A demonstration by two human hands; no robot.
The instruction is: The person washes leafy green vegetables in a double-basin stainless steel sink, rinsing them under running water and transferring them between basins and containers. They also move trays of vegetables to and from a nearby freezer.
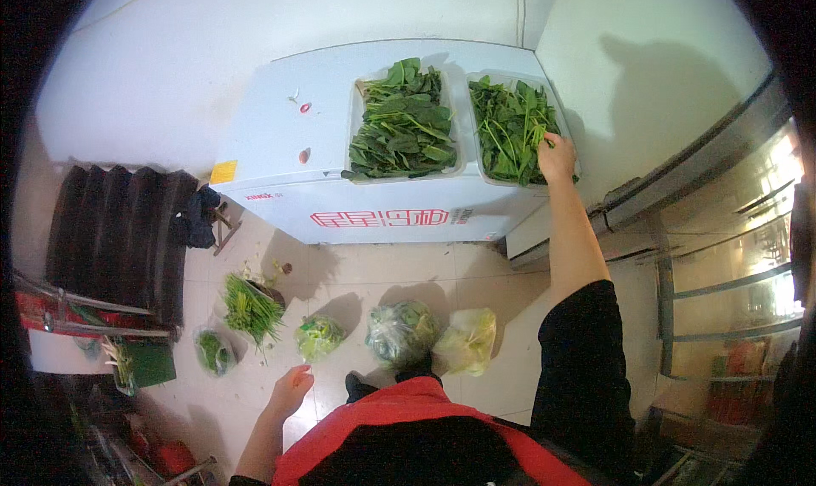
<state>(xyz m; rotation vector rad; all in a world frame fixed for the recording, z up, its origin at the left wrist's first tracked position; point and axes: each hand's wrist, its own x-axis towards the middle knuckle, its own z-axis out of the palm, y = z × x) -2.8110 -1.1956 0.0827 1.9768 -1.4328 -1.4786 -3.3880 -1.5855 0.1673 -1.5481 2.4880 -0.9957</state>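
My right hand [556,157] reaches into the right plastic tub of leafy greens [510,119] on top of a white chest freezer [274,123]. Its fingertips touch some pale green stems; whether they grip them is hard to tell. A second plastic tub, filled with spinach-like leaves [405,126], stands to the left of it. My left hand [293,387] hangs low over the floor near my body, fingers slightly curled, with nothing seen in it. Beyond it on the floor lies a clear bag of chopped greens [319,337].
Across the floor stand a bunch of thin green stalks [250,307], a small bag of herbs [213,352], a large bag of leafy vegetables [401,333] and a bag of pale cabbage-like leaves [468,342]. A metal rack [733,285] is at right, a dark corrugated object [121,237] at left.
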